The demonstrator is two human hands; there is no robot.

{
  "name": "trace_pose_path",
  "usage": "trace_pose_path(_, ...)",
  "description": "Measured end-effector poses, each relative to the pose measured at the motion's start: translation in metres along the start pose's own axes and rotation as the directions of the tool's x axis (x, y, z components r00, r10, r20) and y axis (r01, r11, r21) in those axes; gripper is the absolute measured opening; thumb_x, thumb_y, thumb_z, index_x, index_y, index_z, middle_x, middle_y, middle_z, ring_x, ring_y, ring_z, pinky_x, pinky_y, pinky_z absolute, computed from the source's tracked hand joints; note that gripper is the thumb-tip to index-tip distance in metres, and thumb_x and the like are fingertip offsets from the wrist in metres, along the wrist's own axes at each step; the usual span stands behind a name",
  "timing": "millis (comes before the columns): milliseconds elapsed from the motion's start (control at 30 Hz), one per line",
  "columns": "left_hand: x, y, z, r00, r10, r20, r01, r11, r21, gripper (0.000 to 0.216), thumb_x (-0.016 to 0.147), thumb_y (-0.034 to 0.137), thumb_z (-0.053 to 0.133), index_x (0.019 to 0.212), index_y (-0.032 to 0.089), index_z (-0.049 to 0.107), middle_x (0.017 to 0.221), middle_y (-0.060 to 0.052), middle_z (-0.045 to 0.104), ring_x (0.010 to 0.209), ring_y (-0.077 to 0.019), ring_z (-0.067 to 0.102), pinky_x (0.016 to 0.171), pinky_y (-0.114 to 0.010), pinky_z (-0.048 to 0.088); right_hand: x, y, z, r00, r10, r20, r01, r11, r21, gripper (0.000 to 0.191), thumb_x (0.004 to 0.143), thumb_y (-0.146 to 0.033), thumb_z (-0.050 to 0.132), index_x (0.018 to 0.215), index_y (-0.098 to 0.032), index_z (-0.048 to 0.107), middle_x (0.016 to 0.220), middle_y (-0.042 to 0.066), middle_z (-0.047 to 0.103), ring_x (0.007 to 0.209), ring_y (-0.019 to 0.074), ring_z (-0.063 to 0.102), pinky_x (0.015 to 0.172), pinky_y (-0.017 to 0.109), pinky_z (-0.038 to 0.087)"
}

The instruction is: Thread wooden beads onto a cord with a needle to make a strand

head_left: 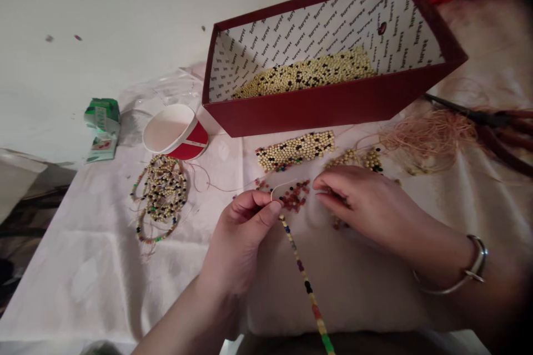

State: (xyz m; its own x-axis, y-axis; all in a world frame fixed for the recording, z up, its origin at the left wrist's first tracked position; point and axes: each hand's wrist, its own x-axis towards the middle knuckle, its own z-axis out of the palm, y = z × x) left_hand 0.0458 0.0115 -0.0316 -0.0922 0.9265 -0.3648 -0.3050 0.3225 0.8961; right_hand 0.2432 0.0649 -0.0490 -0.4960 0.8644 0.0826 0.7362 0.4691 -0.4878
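Observation:
My left hand (245,227) pinches the bare end of a thin pale beading string (283,184) between thumb and forefinger. From it hangs a strand of beads (307,287), cream, black, blue, orange and green, running down out of the bottom edge. Just right of the string end, my right hand (358,194) is over the table with its fingers curved and the thumb a little apart; I see nothing held in it. Loose reddish-brown beads (296,197) lie between the hands, and cream and black beads (368,158) lie behind the right hand, partly covered.
Behind the hands stands a dark red box (308,113) holding many cream and black beads. A beaded band (295,151) lies before it. To the left are coiled bead strands (160,194), a paper cup (194,141) and a green packet (102,128); right, tangled thread (433,138) and pliers (495,127).

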Motion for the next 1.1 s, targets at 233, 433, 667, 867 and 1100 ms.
trace_pose_path(233, 0.001, -0.001, 0.001, 0.999, -0.042, 0.012, 0.043, 0.997, -0.068, 0.012, 0.07, 0.025, 0.082, 0.07, 0.02, 0.072, 0.064, 0.005, 0.063, 0.059, -0.006, 0.05, 0.061, -0.017, 0.04, 0.005, -0.003, 0.005, 0.999, 0.011, -0.033, -0.013, 0.998, -0.059, 0.01, 0.088, -0.019, 0.057, 0.08, -0.02, 0.063, 0.083, 0.005, 0.066, 0.081, 0.0234, 0.059, 0.072, 0.035, 0.043)
trace_pose_path(433, 0.001, -0.001, 0.002, 0.998, -0.067, -0.014, 0.065, 0.993, -0.1, 0.016, 0.064, 0.026, 0.086, 0.069, 0.019, 0.071, 0.062, 0.005, 0.062, 0.058, -0.0061, 0.049, 0.059, -0.017, 0.038, 0.008, 0.0, 0.01, 0.997, 0.003, -0.078, -0.012, 0.994, -0.106, 0.013, 0.088, -0.017, 0.054, 0.086, -0.02, 0.066, 0.091, 0.007, 0.068, 0.085, 0.0241, 0.061, 0.075, 0.036, 0.044)
trace_pose_path(667, 0.003, -0.001, 0.0, 0.997, -0.076, -0.021, 0.073, 0.991, -0.115, 0.017, 0.064, 0.027, 0.085, 0.068, 0.018, 0.07, 0.06, 0.004, 0.06, 0.058, -0.0068, 0.048, 0.06, -0.018, 0.037, 0.011, 0.0, 0.013, 0.998, 0.011, -0.066, -0.018, 0.994, -0.108, 0.013, 0.088, -0.018, 0.055, 0.088, -0.02, 0.068, 0.092, 0.007, 0.069, 0.087, 0.0254, 0.062, 0.076, 0.038, 0.045)
trace_pose_path(867, 0.004, 0.0, -0.001, 0.996, -0.09, 0.002, 0.089, 0.986, -0.141, 0.018, 0.066, 0.028, 0.084, 0.067, 0.017, 0.07, 0.061, 0.003, 0.058, 0.059, -0.0074, 0.047, 0.061, -0.019, 0.037, 0.012, 0.0, 0.013, 0.999, -0.014, -0.05, 0.008, 0.993, -0.117, 0.015, 0.089, -0.017, 0.055, 0.088, -0.021, 0.07, 0.09, 0.007, 0.069, 0.086, 0.0262, 0.063, 0.075, 0.038, 0.046)
trace_pose_path(1100, 0.004, 0.001, 0.0, 0.994, -0.108, -0.008, 0.106, 0.983, -0.152, 0.021, 0.063, 0.029, 0.086, 0.066, 0.017, 0.069, 0.061, 0.003, 0.058, 0.058, -0.0073, 0.046, 0.06, -0.019, 0.037, 0.013, -0.001, 0.014, 0.998, -0.021, -0.066, 0.011, 0.989, -0.147, 0.014, 0.087, -0.018, 0.058, 0.085, -0.021, 0.071, 0.091, 0.007, 0.071, 0.085, 0.0253, 0.064, 0.074, 0.036, 0.045)
